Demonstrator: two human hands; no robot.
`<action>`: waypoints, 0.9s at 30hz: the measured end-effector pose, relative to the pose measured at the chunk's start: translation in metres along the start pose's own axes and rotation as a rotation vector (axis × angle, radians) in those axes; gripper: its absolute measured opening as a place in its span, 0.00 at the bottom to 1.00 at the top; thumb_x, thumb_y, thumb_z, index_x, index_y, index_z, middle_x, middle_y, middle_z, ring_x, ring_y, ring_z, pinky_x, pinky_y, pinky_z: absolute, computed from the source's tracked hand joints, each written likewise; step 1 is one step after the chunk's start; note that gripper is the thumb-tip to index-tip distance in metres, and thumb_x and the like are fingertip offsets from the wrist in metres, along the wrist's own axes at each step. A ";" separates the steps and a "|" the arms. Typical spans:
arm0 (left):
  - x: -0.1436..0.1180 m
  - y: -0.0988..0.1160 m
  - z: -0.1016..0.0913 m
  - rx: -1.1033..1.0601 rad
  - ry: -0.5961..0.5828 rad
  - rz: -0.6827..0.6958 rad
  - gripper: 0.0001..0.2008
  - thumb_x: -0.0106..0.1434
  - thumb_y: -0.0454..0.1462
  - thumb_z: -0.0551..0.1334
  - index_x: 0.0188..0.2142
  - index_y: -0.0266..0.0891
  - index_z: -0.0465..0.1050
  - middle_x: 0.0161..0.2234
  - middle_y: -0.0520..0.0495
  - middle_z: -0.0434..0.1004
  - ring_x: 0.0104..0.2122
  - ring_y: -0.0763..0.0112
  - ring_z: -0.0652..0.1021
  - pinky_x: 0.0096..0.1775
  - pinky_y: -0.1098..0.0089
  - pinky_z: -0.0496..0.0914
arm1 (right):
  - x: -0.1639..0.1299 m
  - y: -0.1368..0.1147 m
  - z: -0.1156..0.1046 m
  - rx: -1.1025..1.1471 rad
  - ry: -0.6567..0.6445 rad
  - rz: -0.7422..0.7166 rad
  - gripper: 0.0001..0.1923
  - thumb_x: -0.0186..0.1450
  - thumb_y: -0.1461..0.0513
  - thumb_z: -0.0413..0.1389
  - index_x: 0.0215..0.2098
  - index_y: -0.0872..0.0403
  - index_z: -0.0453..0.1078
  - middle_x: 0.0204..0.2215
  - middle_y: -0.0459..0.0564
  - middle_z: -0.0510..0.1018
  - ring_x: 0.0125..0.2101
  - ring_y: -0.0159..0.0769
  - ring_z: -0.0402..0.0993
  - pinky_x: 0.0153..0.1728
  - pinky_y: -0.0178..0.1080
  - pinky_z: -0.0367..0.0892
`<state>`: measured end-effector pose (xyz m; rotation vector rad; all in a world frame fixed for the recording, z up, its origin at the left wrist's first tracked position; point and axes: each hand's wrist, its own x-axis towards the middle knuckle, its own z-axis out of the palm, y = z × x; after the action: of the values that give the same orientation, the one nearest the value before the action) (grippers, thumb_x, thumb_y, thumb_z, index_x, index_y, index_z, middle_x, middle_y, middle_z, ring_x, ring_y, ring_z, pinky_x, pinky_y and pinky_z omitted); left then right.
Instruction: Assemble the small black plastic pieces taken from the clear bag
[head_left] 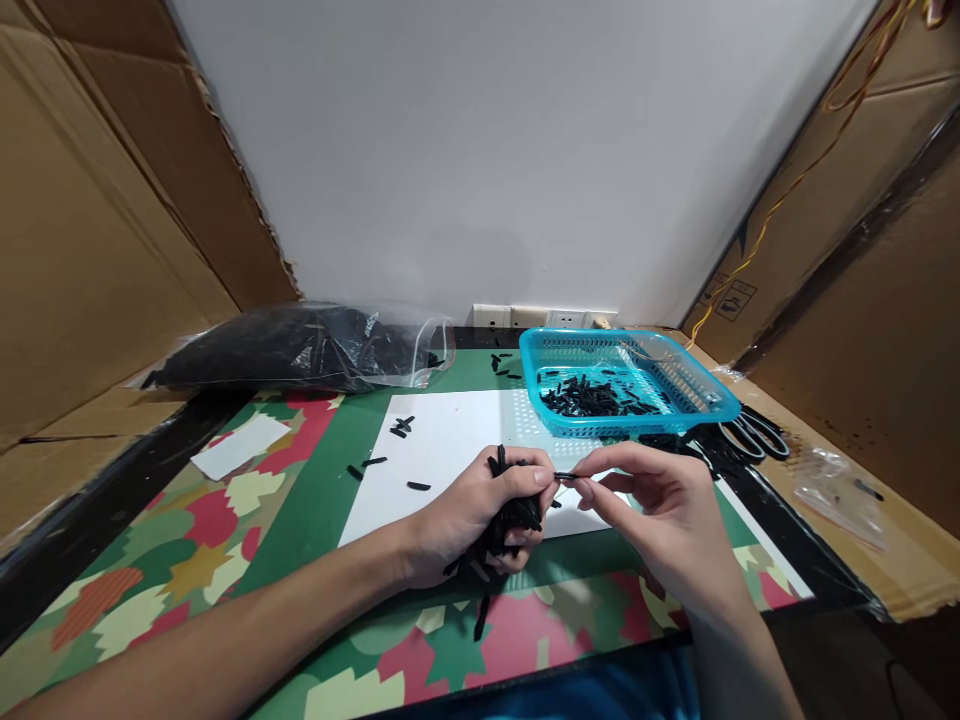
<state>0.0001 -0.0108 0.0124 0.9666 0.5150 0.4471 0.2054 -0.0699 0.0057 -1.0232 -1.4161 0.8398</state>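
Tabletop (pixel 300 520) — black pieces (pixel 589 398) in basket (pixel 705 398)

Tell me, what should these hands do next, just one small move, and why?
Probably the right hand should draw its single black strip clear of the left hand: the strip is pinched between fingertips, and its other end seems to reach that fist, which is closed around a thick bunch of similar strips.

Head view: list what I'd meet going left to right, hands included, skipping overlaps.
White card → left hand → black strip → right hand → scissors → clear bag.
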 end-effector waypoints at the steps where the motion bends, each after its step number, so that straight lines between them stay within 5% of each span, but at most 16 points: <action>1: 0.000 0.001 0.001 0.001 0.004 0.000 0.16 0.69 0.45 0.66 0.30 0.38 0.69 0.20 0.57 0.61 0.18 0.81 0.59 0.19 0.80 0.59 | 0.000 0.000 0.000 0.001 -0.001 0.001 0.03 0.67 0.63 0.67 0.37 0.48 0.84 0.33 0.45 0.86 0.32 0.33 0.82 0.34 0.32 0.78; 27: -0.001 0.003 0.005 0.015 -0.005 -0.017 0.18 0.69 0.47 0.65 0.28 0.38 0.69 0.18 0.56 0.62 0.16 0.81 0.59 0.17 0.80 0.59 | -0.001 -0.001 0.001 -0.074 0.024 0.064 0.06 0.68 0.59 0.67 0.34 0.51 0.83 0.30 0.47 0.86 0.31 0.35 0.81 0.34 0.35 0.75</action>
<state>0.0020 -0.0130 0.0174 0.9763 0.5225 0.4261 0.2041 -0.0712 0.0062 -1.1366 -1.4088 0.8241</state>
